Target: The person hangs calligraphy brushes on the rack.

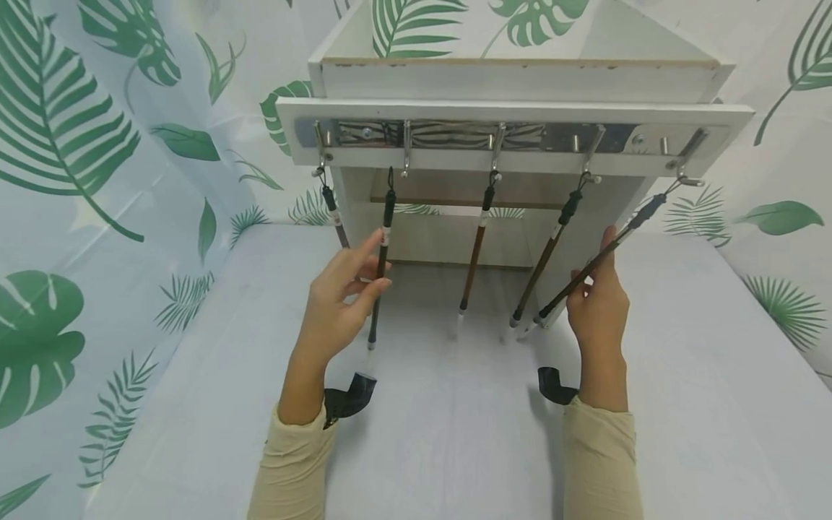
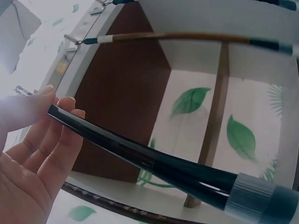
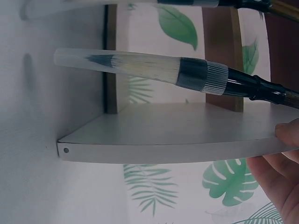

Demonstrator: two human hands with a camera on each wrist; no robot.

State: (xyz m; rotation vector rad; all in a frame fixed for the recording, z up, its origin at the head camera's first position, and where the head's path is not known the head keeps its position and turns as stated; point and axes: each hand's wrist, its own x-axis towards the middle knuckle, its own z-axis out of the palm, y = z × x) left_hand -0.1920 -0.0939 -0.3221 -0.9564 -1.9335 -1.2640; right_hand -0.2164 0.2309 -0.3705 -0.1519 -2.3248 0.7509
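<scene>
My left hand (image 1: 338, 296) pinches a dark-handled calligraphy brush (image 1: 383, 253) between thumb and fingers. That brush hangs tip down, its cord loop just left of a metal hook (image 1: 406, 148). In the left wrist view its glossy black lower end and ribbed collar (image 2: 250, 196) slant toward the camera. My right hand (image 1: 601, 307) grips the front edge of the white shelf's side panel (image 3: 163, 151), thumb on the inner face and fingers outside. A brush (image 1: 585, 271) on the rightmost hook passes in front of this hand; its bristles sit in a clear cap (image 3: 140, 67).
Hooks line a metal strip on the white rail (image 1: 448, 160). Other brushes hang there: one at far left (image 1: 334, 209), one in the middle (image 1: 477, 242) and one right of it (image 1: 552, 242). Leaf-patterned cloth (image 1: 188, 195) surrounds the white table (image 1: 442, 448).
</scene>
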